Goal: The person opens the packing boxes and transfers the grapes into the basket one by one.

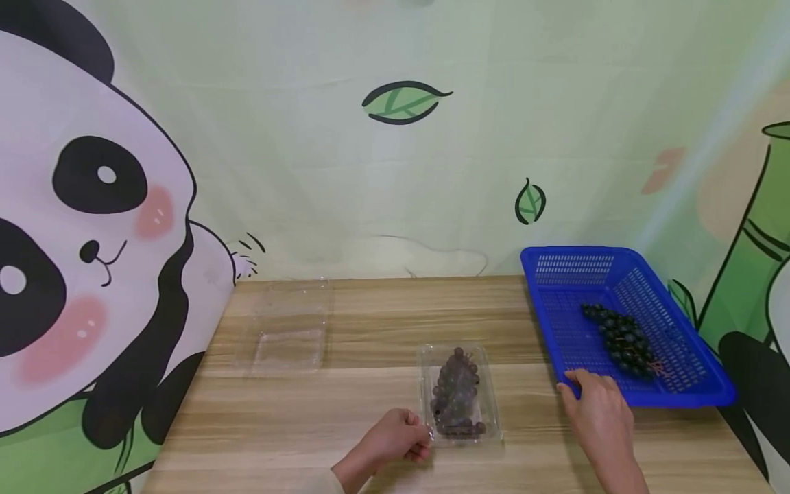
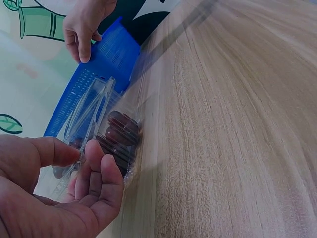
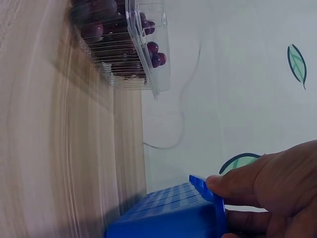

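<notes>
A lidded transparent plastic box (image 1: 492,405) with a bunch of dark grapes (image 1: 455,394) inside sits on the table near its front. My left hand (image 1: 398,439) is at the box's near left corner; in the left wrist view its thumb and forefinger pinch the box's rim (image 2: 106,91). To the right, my right hand (image 1: 599,412) grips the near left corner of a blue plastic basket (image 1: 543,329), with thumb and fingers over the rim (image 3: 210,193). Another bunch of dark grapes (image 1: 623,339) lies in the basket, its stem towards the near side.
A second transparent plastic box (image 1: 290,350) rests at the back left of the wood-grain table (image 1: 370,315). Behind the table hangs a green printed cloth (image 1: 296,137) with a panda and leaves. The basket stands at the table's right side.
</notes>
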A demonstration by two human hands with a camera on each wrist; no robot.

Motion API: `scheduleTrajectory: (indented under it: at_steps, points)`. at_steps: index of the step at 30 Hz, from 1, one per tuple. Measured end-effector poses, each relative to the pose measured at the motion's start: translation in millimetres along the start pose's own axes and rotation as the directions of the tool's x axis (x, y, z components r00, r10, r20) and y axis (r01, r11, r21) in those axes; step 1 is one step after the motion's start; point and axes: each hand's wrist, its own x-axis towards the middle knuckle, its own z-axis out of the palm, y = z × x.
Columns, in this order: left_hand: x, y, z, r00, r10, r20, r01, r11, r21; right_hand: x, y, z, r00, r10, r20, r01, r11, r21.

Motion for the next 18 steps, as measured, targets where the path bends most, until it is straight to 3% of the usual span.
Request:
scheduleTrajectory:
  at_steps: [9, 18]
  points:
    - [1.4, -2.0, 0.2, 1.0, -0.004, 0.002, 0.004, 1.0, 0.007, -3.7, -1.7, 1.3, 0.999, -0.004, -0.032, 0.005, 1.0, 0.018]
    - [1.2, -1.9, 0.6, 1.0, -0.008, -0.007, 0.008, 1.0, 0.013, -11.2, -7.2, 4.5, 0.979, -0.085, -0.185, 0.108, 0.987, 0.122]
